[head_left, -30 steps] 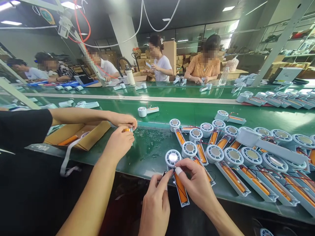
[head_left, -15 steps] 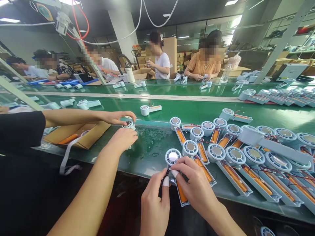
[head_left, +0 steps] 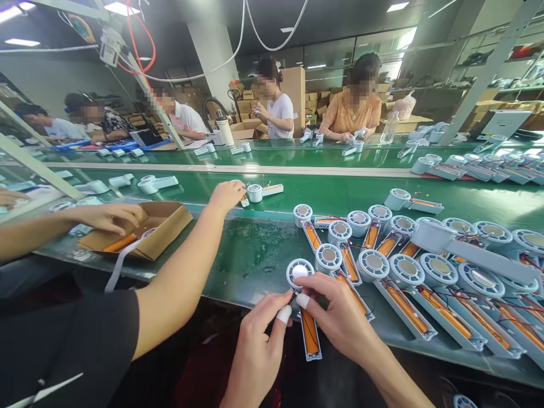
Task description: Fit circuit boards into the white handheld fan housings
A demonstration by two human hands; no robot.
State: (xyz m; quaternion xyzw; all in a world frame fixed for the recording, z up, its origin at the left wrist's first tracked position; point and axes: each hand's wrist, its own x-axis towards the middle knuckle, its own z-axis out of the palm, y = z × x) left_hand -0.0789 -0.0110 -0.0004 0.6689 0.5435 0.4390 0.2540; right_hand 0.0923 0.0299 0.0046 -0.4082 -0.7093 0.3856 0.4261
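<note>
In the head view, my left hand (head_left: 262, 335) and my right hand (head_left: 335, 313) meet at the table's front edge, each wearing a white finger cot on the thumb. Both pinch a small dark wire connector (head_left: 293, 297), partly hidden by my fingertips. Directly behind and beneath them lies an opened light-blue handheld fan (head_left: 300, 266), its round head on the table and its handle pointing toward me. An orange battery (head_left: 310, 334) with thin dark wires fills that handle. My right fingers overlap the head's lower rim.
Many similar opened fans (head_left: 408, 269) crowd the table on the right. At left, a co-worker's arm (head_left: 182, 272) reaches to the green conveyor belt (head_left: 204, 198) while the other hand (head_left: 114, 218) hovers over a cardboard box (head_left: 170, 229). Several people sit across the belt.
The co-worker's hands have parted: one has moved a fan forward onto the belt, the other back to the box. My hands stay nearly in place, tilted slightly, still pinching the connector.
</note>
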